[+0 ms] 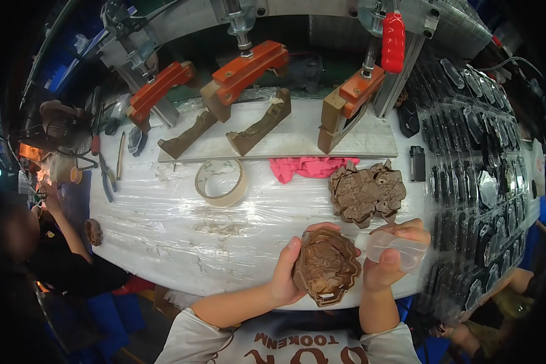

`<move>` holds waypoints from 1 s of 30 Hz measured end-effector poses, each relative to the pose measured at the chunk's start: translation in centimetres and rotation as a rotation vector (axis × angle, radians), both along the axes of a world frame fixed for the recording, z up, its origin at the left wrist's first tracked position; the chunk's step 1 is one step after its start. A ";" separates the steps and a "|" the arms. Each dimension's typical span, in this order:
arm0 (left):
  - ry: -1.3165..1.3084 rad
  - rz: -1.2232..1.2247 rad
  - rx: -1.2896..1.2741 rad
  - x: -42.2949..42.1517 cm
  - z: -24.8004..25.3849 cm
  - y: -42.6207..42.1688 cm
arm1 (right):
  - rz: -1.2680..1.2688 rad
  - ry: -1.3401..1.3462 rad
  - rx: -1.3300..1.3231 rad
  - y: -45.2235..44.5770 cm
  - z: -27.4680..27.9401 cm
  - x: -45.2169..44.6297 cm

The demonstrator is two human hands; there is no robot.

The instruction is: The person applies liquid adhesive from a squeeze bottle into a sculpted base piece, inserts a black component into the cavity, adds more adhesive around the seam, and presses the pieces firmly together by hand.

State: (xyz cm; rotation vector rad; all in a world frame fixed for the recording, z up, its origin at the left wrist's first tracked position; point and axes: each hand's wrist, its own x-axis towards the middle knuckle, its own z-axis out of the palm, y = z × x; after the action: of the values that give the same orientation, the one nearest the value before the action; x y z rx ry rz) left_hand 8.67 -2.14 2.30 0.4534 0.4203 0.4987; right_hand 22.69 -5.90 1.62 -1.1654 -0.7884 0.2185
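Near the front edge of the table, my left hand [284, 278] grips a brown, hollow molded shell [326, 264] with a jagged rim, its open side facing up toward me. A small rectangular slot shows at its lower edge. To its right, my right hand [383, 272] is closed around a translucent squeeze bottle [407, 253]. The bottle lies tilted on its side, its whitish tip pointing left at the shell's rim. Whether the tip touches the shell, I cannot tell. Just beyond my hands sits a cluster of similar brown molded pieces [367, 193].
A tape roll [222, 183], pink cloth [309, 168] and black lighter [417, 164] lie on the plastic-covered table. Orange clamps [249, 64] stand over shaped blocks at the back. Trays of dark parts [473, 176] fill the right; pliers [107, 182] lie left, near another person [60, 249].
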 end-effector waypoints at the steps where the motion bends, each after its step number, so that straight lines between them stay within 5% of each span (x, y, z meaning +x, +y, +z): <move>1: -0.024 -0.010 -0.009 0.0 -0.2 0.0 | -0.003 0.000 -0.008 0.0 0.1 0.0; 12: -0.040 -0.001 -0.025 0.0 -0.4 0.1 | -0.057 -0.087 -0.126 -0.4 -0.3 0.5; 15: -0.067 -0.003 -0.053 0.0 -0.4 0.4 | 0.002 0.013 0.029 0.0 -0.2 0.4; 20: -0.314 -0.126 -0.516 0.1 -1.2 1.2 | 0.019 0.095 0.027 0.1 0.3 0.5; 30: -0.424 -0.184 -0.622 -0.3 -1.8 1.4 | 0.029 0.038 -0.053 0.2 0.1 0.0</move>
State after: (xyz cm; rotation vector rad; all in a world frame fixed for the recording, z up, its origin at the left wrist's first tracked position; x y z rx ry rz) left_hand 8.38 -0.75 0.54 -0.2149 0.1054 0.2525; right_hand 22.74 -5.70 1.76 -1.1970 -0.7705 0.2867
